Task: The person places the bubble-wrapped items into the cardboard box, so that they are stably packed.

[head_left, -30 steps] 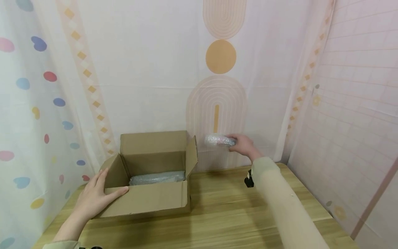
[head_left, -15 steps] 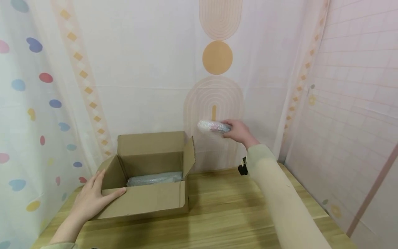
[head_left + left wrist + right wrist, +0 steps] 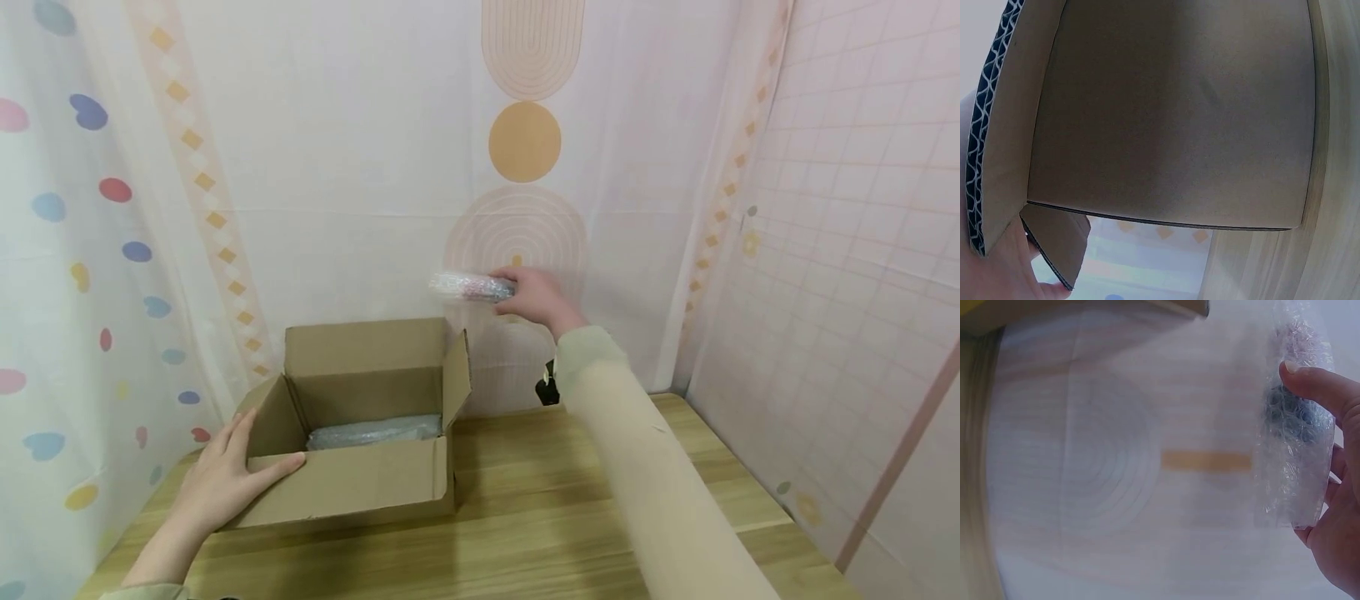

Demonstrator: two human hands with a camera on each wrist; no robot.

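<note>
Bubble-wrapped bundle (image 3: 471, 287) sticks out leftward from right hand's (image 3: 534, 298) grip.

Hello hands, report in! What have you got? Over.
Right hand grips bubble-wrapped bundle, in the air above box. Left hand rests on box's near-left corner. Nothing between. Over.

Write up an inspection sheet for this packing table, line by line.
Surface: wooden table, bare to the right of the box.
Job's things: open cardboard box with a bubble-wrapped item inside; a bubble-wrapped roll held in the air above the box's right flap.
Clutter: nothing seen.
Hands: left hand rests flat on the box's front left corner; right hand grips the roll.
Cables: nothing seen.
Surroundings: patterned curtains on three sides.
</note>
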